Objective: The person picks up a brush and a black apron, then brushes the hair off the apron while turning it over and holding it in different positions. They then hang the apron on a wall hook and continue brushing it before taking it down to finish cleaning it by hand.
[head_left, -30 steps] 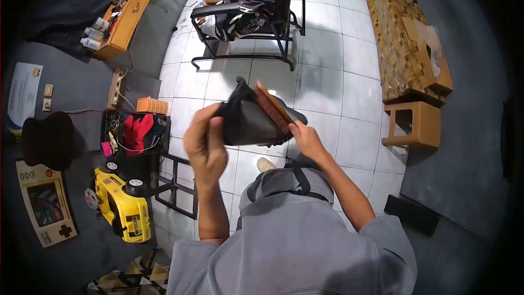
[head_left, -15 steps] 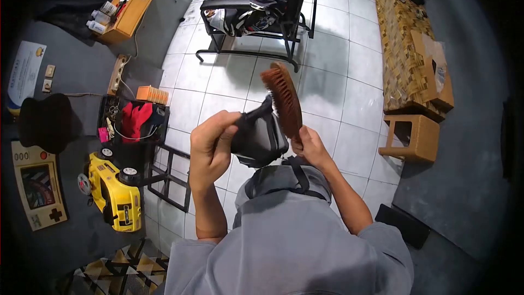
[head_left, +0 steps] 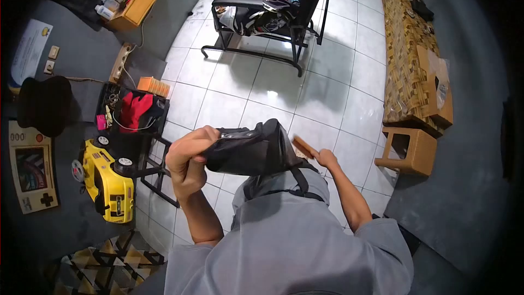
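The left hand [head_left: 188, 158] gripped the near-left end of a black leather shoe [head_left: 256, 150]. Its fingers were curled and pressed together over the top edge, with the thumb underneath. The black leather shoe was held sideways in front of the chest, above the white tiled floor [head_left: 327, 76] and clear of any surface.

The right hand [head_left: 326, 158] sat just beside the right end of the shoe. It was closed on a brown wooden-backed brush [head_left: 301, 146]; only a short length of the brush showed past the shoe, and the individual fingers could not be told apart.

A yellow toy car [head_left: 106, 183] lay to the left, well apart from the hands. A small wooden stool [head_left: 409, 150] stood to the right. A black metal-framed chair piled with clothes [head_left: 273, 8] stood farther out on the floor.
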Tool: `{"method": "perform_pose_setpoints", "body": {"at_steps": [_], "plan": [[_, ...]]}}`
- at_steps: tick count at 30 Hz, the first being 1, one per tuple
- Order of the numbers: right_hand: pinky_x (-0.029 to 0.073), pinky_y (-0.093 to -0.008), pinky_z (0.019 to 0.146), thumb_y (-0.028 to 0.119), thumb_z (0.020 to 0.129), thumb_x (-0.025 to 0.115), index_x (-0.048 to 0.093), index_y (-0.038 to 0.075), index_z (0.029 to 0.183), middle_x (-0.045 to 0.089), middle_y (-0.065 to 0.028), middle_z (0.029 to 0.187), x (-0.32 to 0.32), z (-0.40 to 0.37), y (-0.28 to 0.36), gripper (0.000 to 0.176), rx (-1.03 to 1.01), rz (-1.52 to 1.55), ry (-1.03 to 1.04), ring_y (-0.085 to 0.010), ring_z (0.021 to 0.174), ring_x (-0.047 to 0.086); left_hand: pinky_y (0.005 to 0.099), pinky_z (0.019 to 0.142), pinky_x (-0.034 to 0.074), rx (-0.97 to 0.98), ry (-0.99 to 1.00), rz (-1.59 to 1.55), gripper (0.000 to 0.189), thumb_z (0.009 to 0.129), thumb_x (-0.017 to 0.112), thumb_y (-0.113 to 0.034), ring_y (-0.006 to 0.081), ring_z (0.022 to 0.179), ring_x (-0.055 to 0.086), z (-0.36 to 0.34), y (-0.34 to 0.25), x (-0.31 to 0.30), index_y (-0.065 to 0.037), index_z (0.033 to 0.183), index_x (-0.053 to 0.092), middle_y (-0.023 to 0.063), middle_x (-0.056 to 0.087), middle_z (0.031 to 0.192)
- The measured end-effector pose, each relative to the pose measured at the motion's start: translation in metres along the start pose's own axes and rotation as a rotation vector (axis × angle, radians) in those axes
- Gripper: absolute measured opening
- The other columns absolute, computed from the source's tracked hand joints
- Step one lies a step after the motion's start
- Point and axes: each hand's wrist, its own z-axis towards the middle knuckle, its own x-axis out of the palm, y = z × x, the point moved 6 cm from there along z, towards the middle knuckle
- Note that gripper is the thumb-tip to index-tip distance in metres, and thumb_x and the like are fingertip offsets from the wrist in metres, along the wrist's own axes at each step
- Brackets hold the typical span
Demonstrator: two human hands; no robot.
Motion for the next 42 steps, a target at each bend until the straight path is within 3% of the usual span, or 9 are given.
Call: {"method": "perform_pose_setpoints", "body": {"at_steps": [4,6,10,19,22,24,29,32,42], "plan": [[0.034,-0.0236,0.047,0.057,0.09,0.045,0.053,0.002,0.081,0.048,-0.0018,0.061,-0.113,-0.074,0.12,0.056,-0.308,1.288,0.414,-0.008,0.05,0.04,0.0299,0.057,0.039,-0.084,0.122,0.036,0.011,0.086,0.056,-0.006,0.0177,0.057,0.04,0.002,0.009,0.013,0.006,0.084,0.057,0.0082,0.046,0.065],[0.027,-0.0204,0.047,0.057,0.09,0.044,0.047,0.005,0.08,0.038,0.0041,0.059,-0.198,-0.141,0.182,0.053,-0.638,1.294,0.295,-0.0047,0.052,0.034,0.0302,0.057,0.039,-0.07,0.133,0.012,0.012,0.085,0.057,-0.006,0.0176,0.056,0.04,0.003,0.01,0.016,0.006,0.083,0.057,0.0079,0.046,0.064],[0.031,-0.0216,0.05,0.055,0.089,0.048,0.05,0.004,0.076,0.036,0.0039,0.061,-0.214,-0.141,0.208,0.053,-0.857,1.014,0.102,-0.0063,0.056,0.036,0.0322,0.055,0.037,0.052,0.123,-0.023,0.017,0.085,0.057,-0.01,0.0177,0.054,0.038,0.007,0.0,0.017,0.006,0.08,0.056,0.0074,0.045,0.062],[0.05,-0.0449,0.073,0.059,0.083,0.048,0.067,0.001,0.089,0.064,-0.0239,0.084,-0.016,-0.007,0.014,0.062,-0.103,-0.361,0.097,-0.0367,0.089,0.063,0.034,0.058,0.039,0.079,-0.182,0.007,0.029,0.09,0.054,-0.029,0.0161,0.058,0.042,-0.006,-0.022,-0.024,-0.003,0.078,0.048,0.0051,0.043,0.063],[0.05,-0.0418,0.069,0.058,0.085,0.047,0.067,-0.001,0.085,0.065,-0.0227,0.082,-0.038,-0.009,0.033,0.062,-0.103,-0.033,-0.002,-0.0381,0.083,0.063,0.0323,0.056,0.04,0.035,-0.164,0.074,0.029,0.09,0.057,-0.023,0.0185,0.056,0.044,-0.011,-0.015,-0.026,0.004,0.082,0.058,0.0091,0.049,0.064],[0.04,-0.0326,0.05,0.05,0.092,0.042,0.059,-0.002,0.073,0.056,-0.0082,0.06,-0.094,-0.037,0.092,0.058,-0.263,0.589,0.03,-0.017,0.052,0.051,0.0282,0.055,0.041,0.011,-0.154,0.189,0.017,0.088,0.057,-0.011,0.0183,0.058,0.049,-0.015,-0.006,-0.025,0.006,0.088,0.06,0.0115,0.055,0.068],[0.027,-0.0216,0.047,0.062,0.09,0.035,0.049,0.004,0.082,0.038,0.0051,0.06,-0.21,-0.168,0.235,0.06,-0.807,1.2,0.116,-0.0051,0.053,0.032,0.0216,0.047,0.037,-0.294,-0.182,0.519,0.009,0.088,0.056,-0.003,0.0076,0.05,0.047,0.001,-0.005,0.003,0.003,0.091,0.061,0.0045,0.054,0.06],[0.032,-0.0245,0.05,0.06,0.092,0.034,0.053,-0.001,0.088,0.044,-0.0002,0.061,-0.196,-0.167,0.257,0.063,-0.88,1.038,0.035,-0.0103,0.055,0.038,0.0205,0.049,0.035,-0.282,-0.221,0.5,0.012,0.091,0.053,-0.006,0.0054,0.054,0.045,0.0,-0.005,0.004,0.004,0.094,0.06,0.0011,0.052,0.062],[0.048,-0.0447,0.074,0.057,0.091,0.034,0.065,0.0,0.092,0.064,-0.0228,0.091,-0.008,-0.002,0.062,0.065,-0.093,-0.167,0.074,-0.0377,0.089,0.06,0.0164,0.051,0.032,-0.265,-0.344,0.37,0.018,0.094,0.053,-0.011,0.0015,0.059,0.042,-0.013,-0.018,-0.037,0.005,0.098,0.061,-0.0028,0.055,0.066]]}}
